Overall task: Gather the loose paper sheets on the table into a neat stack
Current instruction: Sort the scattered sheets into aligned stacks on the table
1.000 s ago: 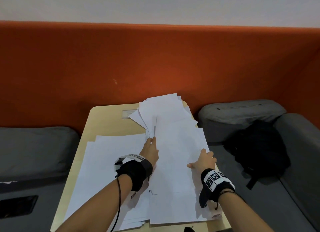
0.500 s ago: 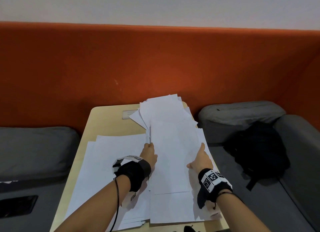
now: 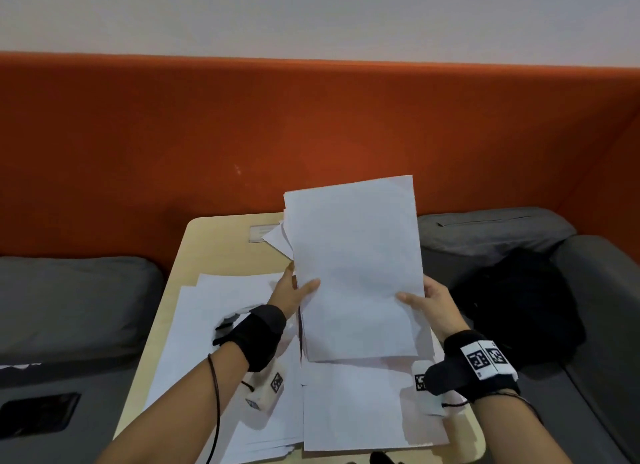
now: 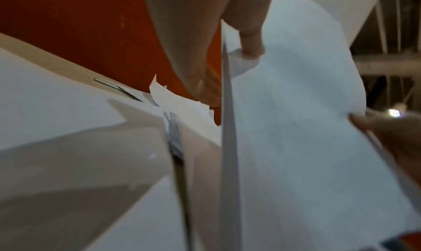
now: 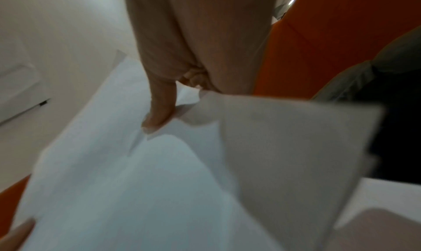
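Above the table (image 3: 221, 252), holding a bundle (image 3: 356, 269) of sheets tilted up, clear of the sheets (image 3: 221, 311) lying spread below. Left hand (image 3: 289, 292) pinching the left edge, thumb on the face; right hand (image 3: 427, 299) pinching the right edge likewise. Corners poking out at upper left, so not squared. Best now: loosening both pinches a little, standing the bundle on its lower edge, tapping until edges align, avoiding creasing at the thumbs.

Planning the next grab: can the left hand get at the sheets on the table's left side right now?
Probably not yet: the left hand and right hand both grip the lifted bundle. The left sheets lie uncovered just below it.
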A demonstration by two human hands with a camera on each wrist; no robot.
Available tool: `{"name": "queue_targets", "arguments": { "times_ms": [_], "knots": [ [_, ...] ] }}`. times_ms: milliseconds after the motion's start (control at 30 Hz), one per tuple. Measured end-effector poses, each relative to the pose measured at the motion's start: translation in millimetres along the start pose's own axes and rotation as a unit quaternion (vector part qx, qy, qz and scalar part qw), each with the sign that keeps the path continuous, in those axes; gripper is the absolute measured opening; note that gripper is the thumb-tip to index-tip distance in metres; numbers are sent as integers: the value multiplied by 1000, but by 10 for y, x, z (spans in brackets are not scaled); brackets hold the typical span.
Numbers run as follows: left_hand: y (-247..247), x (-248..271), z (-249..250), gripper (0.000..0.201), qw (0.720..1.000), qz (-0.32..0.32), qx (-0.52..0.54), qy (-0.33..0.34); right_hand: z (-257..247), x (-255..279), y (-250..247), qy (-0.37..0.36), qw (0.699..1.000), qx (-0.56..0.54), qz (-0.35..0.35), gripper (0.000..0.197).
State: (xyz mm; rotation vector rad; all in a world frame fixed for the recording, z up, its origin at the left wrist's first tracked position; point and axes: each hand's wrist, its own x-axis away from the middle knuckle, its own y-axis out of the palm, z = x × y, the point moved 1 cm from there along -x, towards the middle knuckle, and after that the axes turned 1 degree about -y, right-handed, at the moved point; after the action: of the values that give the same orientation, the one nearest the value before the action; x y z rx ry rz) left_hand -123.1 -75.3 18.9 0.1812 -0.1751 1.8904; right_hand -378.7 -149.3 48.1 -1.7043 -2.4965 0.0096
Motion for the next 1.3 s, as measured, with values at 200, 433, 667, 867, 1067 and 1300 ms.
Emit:
{"name": "queue_targets", "arguments": {
  "times_ms": [200, 433, 667, 867, 1067, 1300],
  "knots": [
    [85, 35, 388, 28, 997, -39, 67, 30, -169, 14, 12, -12, 999, -45, 25, 25],
    [110, 87, 750, 26, 993, -55, 30, 98, -519, -14, 86, -90, 991, -70, 74, 19],
    [66, 111, 903, 25, 989, -37, 44, 140, -615, -30, 131, -96, 991, -80, 53, 17],
    [48, 144, 1113, 22, 981, 4, 56, 185, -622, -44, 132, -98, 992, -63, 49, 17],
    [-32, 138, 1315, 22, 965, 34, 96, 241, -636, -36, 81, -89, 994, -58, 31, 14],
    [-27, 155, 1283, 23, 967, 23, 98, 232, -865, -42, 20, -121, 990, -59, 36, 26]
  ]
}}
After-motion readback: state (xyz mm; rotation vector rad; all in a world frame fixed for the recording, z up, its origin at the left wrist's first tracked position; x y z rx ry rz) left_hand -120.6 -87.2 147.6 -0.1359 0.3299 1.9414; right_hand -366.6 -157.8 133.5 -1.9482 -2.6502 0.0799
